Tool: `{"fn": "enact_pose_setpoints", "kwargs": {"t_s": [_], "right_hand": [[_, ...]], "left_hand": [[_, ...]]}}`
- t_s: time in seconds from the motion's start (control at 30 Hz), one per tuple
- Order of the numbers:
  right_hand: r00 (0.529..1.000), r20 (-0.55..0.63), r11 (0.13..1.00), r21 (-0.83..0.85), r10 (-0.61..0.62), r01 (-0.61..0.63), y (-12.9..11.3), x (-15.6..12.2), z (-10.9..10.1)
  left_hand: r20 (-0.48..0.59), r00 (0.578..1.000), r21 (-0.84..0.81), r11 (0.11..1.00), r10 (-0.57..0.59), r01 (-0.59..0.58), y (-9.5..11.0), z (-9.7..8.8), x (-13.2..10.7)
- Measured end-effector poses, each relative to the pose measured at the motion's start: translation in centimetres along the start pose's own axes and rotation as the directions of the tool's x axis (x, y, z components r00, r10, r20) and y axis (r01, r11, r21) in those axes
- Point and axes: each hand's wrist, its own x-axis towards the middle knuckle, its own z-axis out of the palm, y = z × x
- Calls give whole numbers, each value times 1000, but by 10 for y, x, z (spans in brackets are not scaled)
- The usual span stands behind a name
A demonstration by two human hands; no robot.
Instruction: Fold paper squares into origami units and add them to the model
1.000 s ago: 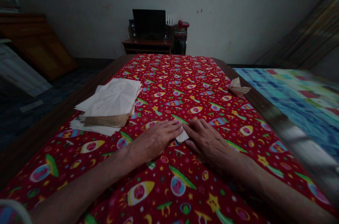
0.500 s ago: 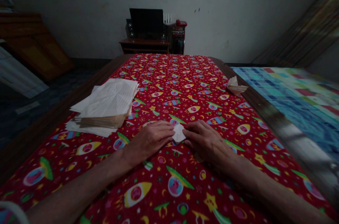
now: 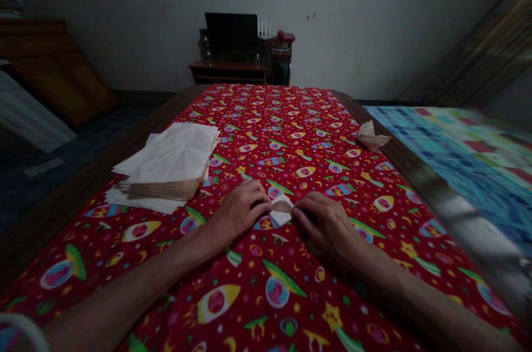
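1. The person's left hand (image 3: 239,212) and right hand (image 3: 324,224) are close together in front of them, low on the table, forearms reaching in from either side; the fingers of both curve downward.
2. A small folded paper (image 3: 281,209), white with a tan band across it, lies on the cloth between the hands, near the middle of the table's width; the left fingertips (image 3: 266,205) touch its left side and the right fingertips (image 3: 296,213) its right side, so it looks pinched from both sides, its creases too small to read.
3. Under it all spreads a red cloth (image 3: 316,307) printed with rockets, stars and planets, covering a dark wooden table whose edge (image 3: 399,161) shows along the right side.
4. To the left of the left hand, well apart from it, sits a thick stack of paper sheets (image 3: 166,161), the top ones loose and lined; far off near the right edge lies a tan folded paper piece (image 3: 371,137), apart from both hands.
5. Beyond the table, a low wooden stand (image 3: 227,72) carries a dark monitor (image 3: 231,33) and a speaker (image 3: 205,44) against a pale wall (image 3: 366,25); a blue checked bedcover (image 3: 457,163) runs along the right.
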Motion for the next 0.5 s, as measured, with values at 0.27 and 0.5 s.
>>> {"fn": "enact_pose_setpoints", "kwargs": {"t_s": [0.27, 0.5], "right_hand": [[999, 0, 990, -140, 33, -32, -1, 1, 4], [993, -96, 972, -230, -63, 39, 7, -2, 17]], "left_hand": [[0, 995, 89, 991, -99, 99, 4, 2, 3], [38, 997, 225, 973, -61, 51, 2, 4, 0]]}}
